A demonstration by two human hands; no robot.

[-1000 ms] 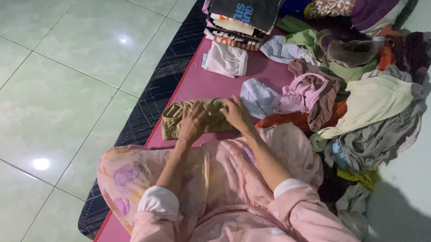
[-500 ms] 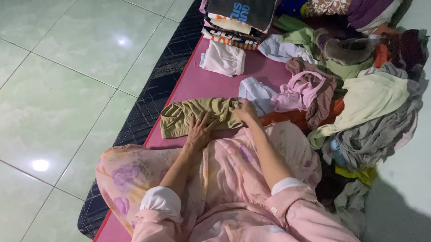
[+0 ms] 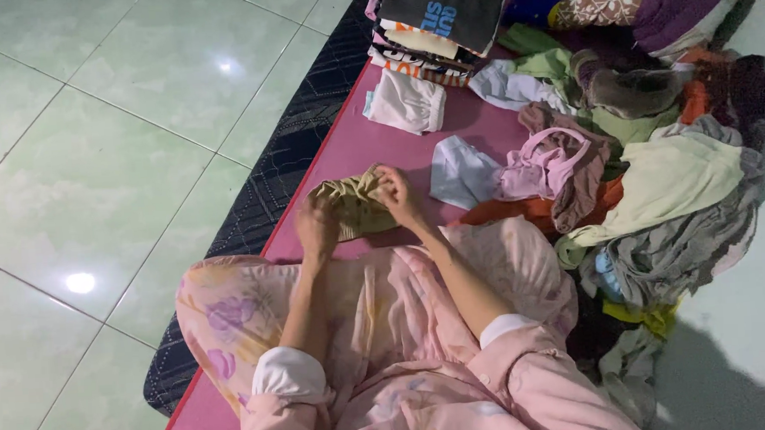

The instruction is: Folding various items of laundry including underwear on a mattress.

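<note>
A small olive-tan garment (image 3: pixel 353 208) lies bunched and folded on the magenta mat (image 3: pixel 353 147), just in front of my knees. My left hand (image 3: pixel 316 226) grips its left end, and my right hand (image 3: pixel 395 193) pinches its upper right edge. Both arms wear pink sleeves with white cuffs. My legs in pink flowered cloth (image 3: pixel 378 302) fill the lower middle of the view.
A folded white piece (image 3: pixel 406 103) lies farther up the mat, below a stack of folded clothes (image 3: pixel 438 20). A pale blue cloth (image 3: pixel 459 172) and a pink top (image 3: pixel 541 167) lie right of my hands. A heap of unfolded clothes (image 3: pixel 668 165) covers the right side. Green floor tiles (image 3: pixel 108 142) lie left.
The olive-tan garment was spread wide; now it is folded into a smaller bundle. My left hand moved to its left end, and my right hand moved left over it.
</note>
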